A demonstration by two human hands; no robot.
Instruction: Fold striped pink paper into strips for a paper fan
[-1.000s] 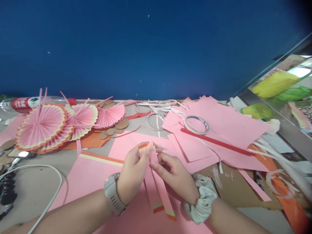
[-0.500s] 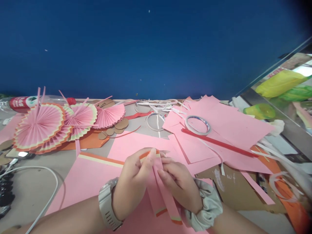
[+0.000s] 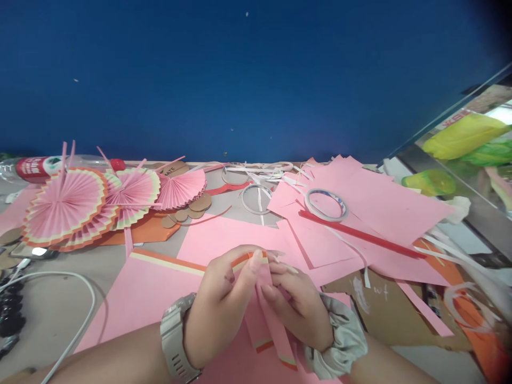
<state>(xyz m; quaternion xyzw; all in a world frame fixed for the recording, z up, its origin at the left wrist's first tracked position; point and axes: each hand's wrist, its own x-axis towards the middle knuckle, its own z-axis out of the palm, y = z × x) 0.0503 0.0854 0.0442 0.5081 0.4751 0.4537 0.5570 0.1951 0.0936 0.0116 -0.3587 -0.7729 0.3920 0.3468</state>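
Observation:
My left hand (image 3: 218,304), with a grey watch on its wrist, pinches the top of a folded pink paper strip (image 3: 272,325) that has an orange and cream edge. My right hand (image 3: 298,301), with a grey scrunchie on its wrist, grips the same strip from the right, fingers pressed on its folds. The strip hangs down between both hands over a large pink sheet (image 3: 148,290) with an orange and cream border.
Pleated pink paper fans (image 3: 68,208) lie at the left by a plastic bottle (image 3: 36,166). Tape rolls (image 3: 326,205), a red strip (image 3: 360,234), pink sheets (image 3: 372,213) and white paper scraps cover the right. A white cable (image 3: 80,298) curves at left. A blue wall stands behind.
Both hands with the strip have moved slightly down and toward me; the fingers have closed tighter on the strip's top end.

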